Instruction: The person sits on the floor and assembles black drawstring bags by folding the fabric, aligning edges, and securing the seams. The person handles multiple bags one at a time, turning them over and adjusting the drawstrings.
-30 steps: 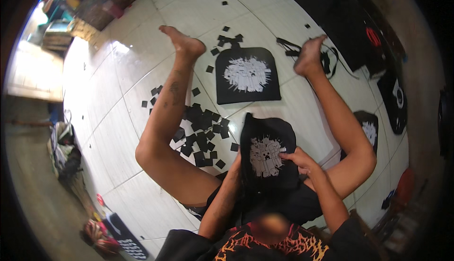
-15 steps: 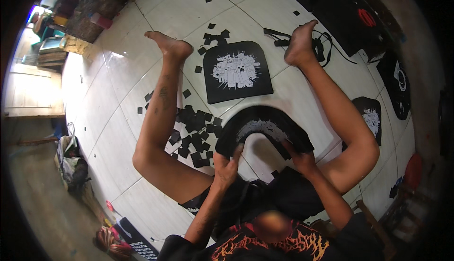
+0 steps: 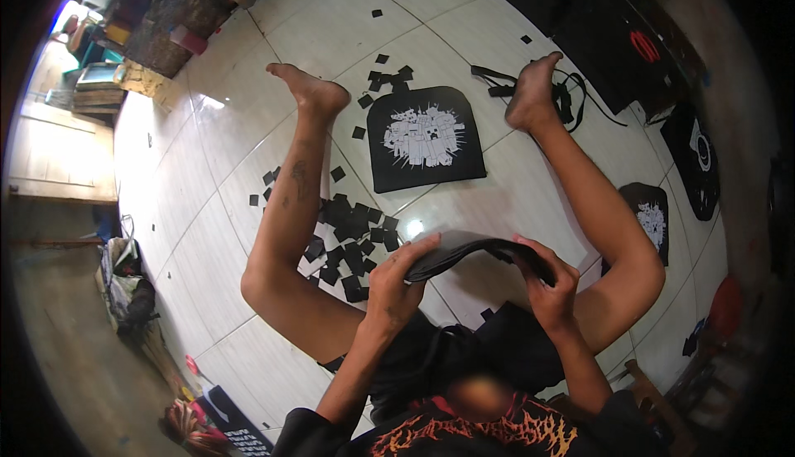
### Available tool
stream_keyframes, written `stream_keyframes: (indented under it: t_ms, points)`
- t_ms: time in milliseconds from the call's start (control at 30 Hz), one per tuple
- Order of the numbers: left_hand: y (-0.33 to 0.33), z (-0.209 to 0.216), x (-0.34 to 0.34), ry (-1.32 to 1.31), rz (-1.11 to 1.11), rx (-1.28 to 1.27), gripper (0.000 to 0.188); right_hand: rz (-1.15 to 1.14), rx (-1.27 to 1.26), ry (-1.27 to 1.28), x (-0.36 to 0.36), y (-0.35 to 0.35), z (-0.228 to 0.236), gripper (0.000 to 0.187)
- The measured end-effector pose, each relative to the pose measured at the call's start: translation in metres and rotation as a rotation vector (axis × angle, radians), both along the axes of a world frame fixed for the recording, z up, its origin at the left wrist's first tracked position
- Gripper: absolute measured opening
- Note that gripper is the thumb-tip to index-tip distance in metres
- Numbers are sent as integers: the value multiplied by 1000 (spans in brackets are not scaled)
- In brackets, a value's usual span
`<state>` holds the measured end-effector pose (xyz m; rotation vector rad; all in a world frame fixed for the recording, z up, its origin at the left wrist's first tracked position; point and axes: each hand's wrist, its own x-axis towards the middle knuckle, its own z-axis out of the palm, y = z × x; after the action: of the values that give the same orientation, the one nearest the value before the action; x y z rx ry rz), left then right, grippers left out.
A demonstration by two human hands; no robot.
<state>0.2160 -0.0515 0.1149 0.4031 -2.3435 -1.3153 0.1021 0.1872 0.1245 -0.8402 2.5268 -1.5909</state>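
Between my hands, above my lap, a black flexible panel bows upward in an arch and shows mostly its edge. My left hand grips one end, fingers laid over the top. The opposite end is in my right hand, with the thumb side uppermost. Past it on the floor lies a flat black panel, rounded at its far corners and printed with a white drawing. Many small black squares are scattered beside my left leg, some overlapping.
My bare legs stretch out on both sides over the white tiled floor. Black straps lie by my right foot. Another printed black panel sits beyond my right knee. A large black item lies at the far right; boxes stand far left.
Both hands have shifted their hold on the black panel and raised its ends. It has tilted from showing its printed face to showing mostly its edge.
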Motion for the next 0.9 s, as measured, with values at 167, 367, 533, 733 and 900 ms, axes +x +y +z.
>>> stream_keyframes:
  t_ms: [167,367,533,733,900]
  points:
    - [-9,3,-10,21,-67,-44,46,123,249,91,-8,-9,7,52]
    - [-16,5,5,11,-162,-243,44,218,291,117,-9,-7,37,51]
    - [-2,-6,4,-58,-286,-47,47,322,631,-73,-7,-25,47,45]
    - [6,-47,9,-36,263,-135,79,339,276,-466,-36,-11,9,41]
    - [-5,-54,26,-300,374,640,91,154,72,-828,-48,25,12,32]
